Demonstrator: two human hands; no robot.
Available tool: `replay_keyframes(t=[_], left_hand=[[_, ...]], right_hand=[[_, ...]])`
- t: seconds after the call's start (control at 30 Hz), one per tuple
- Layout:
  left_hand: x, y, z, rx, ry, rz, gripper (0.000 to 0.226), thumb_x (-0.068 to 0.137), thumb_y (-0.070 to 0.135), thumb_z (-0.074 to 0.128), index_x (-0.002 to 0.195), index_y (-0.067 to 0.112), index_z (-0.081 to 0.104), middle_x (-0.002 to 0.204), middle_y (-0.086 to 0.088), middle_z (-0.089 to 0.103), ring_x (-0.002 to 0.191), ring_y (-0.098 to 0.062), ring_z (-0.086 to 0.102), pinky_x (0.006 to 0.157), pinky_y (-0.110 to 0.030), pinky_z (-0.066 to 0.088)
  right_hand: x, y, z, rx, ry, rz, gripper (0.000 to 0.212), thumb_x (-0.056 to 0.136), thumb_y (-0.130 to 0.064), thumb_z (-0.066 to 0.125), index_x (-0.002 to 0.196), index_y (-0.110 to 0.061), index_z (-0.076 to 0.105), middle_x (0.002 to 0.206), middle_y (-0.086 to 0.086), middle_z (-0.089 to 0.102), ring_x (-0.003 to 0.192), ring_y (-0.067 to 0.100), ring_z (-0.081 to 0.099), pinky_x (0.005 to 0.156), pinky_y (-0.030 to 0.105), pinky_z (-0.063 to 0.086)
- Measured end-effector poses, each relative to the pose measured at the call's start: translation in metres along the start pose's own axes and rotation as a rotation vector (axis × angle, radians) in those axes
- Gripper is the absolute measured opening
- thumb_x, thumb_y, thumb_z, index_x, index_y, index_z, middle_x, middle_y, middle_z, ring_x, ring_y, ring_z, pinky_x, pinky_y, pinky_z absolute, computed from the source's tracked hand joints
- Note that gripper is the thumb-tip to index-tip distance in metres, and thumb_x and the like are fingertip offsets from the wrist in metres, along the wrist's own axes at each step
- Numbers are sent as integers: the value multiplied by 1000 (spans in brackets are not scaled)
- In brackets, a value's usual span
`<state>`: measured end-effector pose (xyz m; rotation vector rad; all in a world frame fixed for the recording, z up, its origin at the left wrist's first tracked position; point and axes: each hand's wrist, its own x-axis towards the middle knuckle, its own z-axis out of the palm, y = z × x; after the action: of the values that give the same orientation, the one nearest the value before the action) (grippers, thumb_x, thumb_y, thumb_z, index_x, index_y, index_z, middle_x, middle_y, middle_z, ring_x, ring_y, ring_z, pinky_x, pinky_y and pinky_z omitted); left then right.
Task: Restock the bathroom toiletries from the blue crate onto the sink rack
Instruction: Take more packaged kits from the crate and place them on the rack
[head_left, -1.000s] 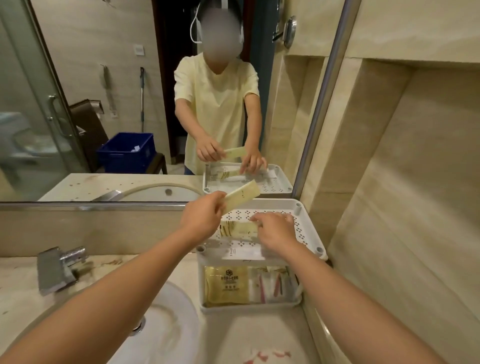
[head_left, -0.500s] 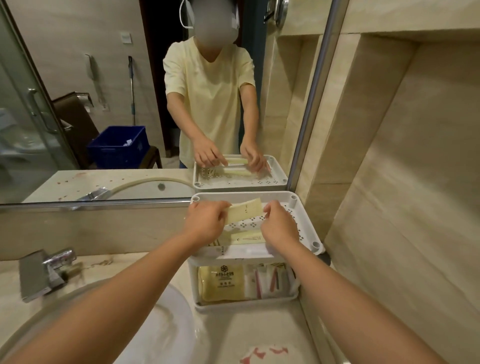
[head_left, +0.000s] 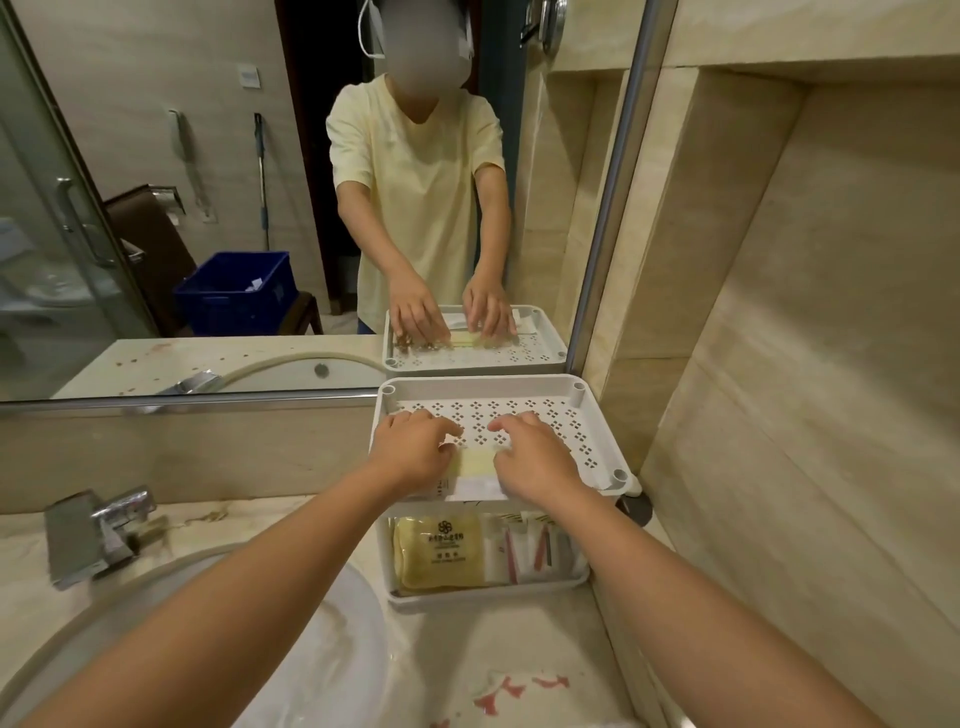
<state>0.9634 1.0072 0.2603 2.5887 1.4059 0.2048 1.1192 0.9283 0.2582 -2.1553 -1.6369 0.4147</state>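
on the rack (head_left: 478, 385), half-covered packet (head_left: 475, 461)

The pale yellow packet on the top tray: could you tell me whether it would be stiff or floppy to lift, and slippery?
Probably light and bendy: the pale yellow packet lies thin and flat between the left hand and right hand. Its smooth wrapper may slide on the perforated top tray.

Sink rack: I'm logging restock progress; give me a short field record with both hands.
sink rack: white, two tiers, perforated top tray
pale yellow packet: flat on top tier, near front edge
left hand: fingers resting on packet's left end
right hand: fingers resting on packet's right end
lower tier: gold pouch, white sachets with red marks
blue crate: visible only in mirror
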Motion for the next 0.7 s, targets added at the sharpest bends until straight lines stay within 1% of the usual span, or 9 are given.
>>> replay_keyframes(t=[0.1, 0.17, 0.33, 0.4, 0.5, 0.6, 0.7], left_hand=[[-9, -3, -4, -60, 82, 4, 34, 96, 32, 49, 130, 34, 57, 125, 3, 60, 120, -20, 52, 104, -38, 37], [-17, -6, -7, -106, 135, -2, 33, 96, 33, 53, 129, 30, 58, 123, 3, 61, 117, -18, 53, 100, -37, 43], [-46, -22, -19, -155, 242, -64, 37, 95, 35, 55, 131, 27, 55, 125, 4, 59, 118, -17, 51, 95, -37, 46], [-61, -31, -27, -162, 274, -88, 38, 95, 34, 55, 131, 27, 54, 125, 4, 59, 117, -16, 51, 96, -38, 47], [-91, -47, -41, -159, 322, -132, 39, 94, 32, 57, 132, 27, 53, 125, 6, 59, 115, -12, 53, 95, -35, 49], [-128, -68, -54, -166, 348, -204, 40, 94, 33, 57, 133, 28, 52, 124, 7, 59, 114, -10, 54, 92, -33, 49], [-171, -91, -63, -162, 353, -263, 40, 94, 33, 58, 133, 27, 51, 124, 6, 59, 114, -12, 54, 89, -32, 48]], right_hand=[[-3, -7, -2, -31, 5, -54, 45, 90, -17, 47, 134, -29, 49, 136, -4, 46, 122, 19, 46, 88, 36, 45], [-6, -14, -4, -64, 20, -93, 47, 90, -17, 47, 136, -28, 47, 137, -4, 46, 123, 19, 45, 87, 35, 45], [-15, -46, -6, -148, 24, -225, 50, 91, -21, 49, 140, -25, 44, 140, -2, 46, 126, 20, 45, 88, 38, 48], [-19, -62, -6, -169, 12, -263, 50, 91, -23, 50, 141, -25, 43, 140, -1, 46, 126, 21, 45, 89, 38, 47], [-28, -90, -2, -175, -4, -320, 52, 91, -23, 51, 142, -24, 42, 140, 1, 46, 127, 22, 45, 88, 37, 45], [-40, -125, 7, -153, -11, -373, 54, 90, -24, 53, 143, -24, 41, 144, 1, 44, 130, 22, 43, 95, 39, 44], [-57, -163, 25, -139, -12, -445, 55, 89, -27, 54, 143, -26, 41, 145, -1, 44, 130, 21, 44, 95, 36, 44]])
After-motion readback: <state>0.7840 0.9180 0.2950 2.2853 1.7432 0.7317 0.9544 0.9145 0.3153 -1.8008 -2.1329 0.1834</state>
